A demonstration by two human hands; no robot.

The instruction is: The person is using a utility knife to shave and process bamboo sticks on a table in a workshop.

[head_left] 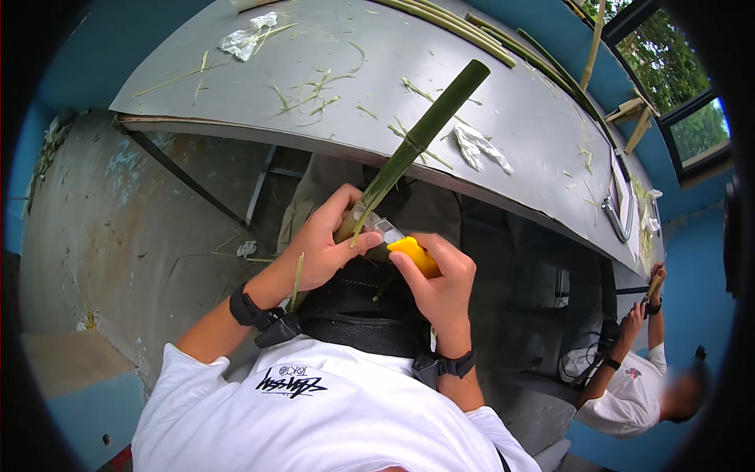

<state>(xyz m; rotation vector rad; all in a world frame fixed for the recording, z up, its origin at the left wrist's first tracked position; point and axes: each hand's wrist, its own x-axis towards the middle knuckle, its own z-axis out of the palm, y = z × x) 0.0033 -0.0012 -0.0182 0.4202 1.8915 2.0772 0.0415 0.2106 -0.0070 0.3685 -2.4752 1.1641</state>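
My left hand [324,242] grips the lower end of a long green stalk [425,130] that slants up to the right over the grey table edge. My right hand [440,279] holds a yellow-handled utility knife [410,252], its blade laid against the stalk just beside my left thumb. A thin green strip [297,279] hangs down from the stalk by my left wrist. Both wrists wear black straps. The stalk's very end is hidden inside my left fist.
The grey table [519,118] carries green shavings, crumpled clear plastic [250,38], a white scrap [481,148] and several long green stalks [464,27] along its far edge. Another person [641,385] in a white shirt works at the right. Concrete floor lies to the left.
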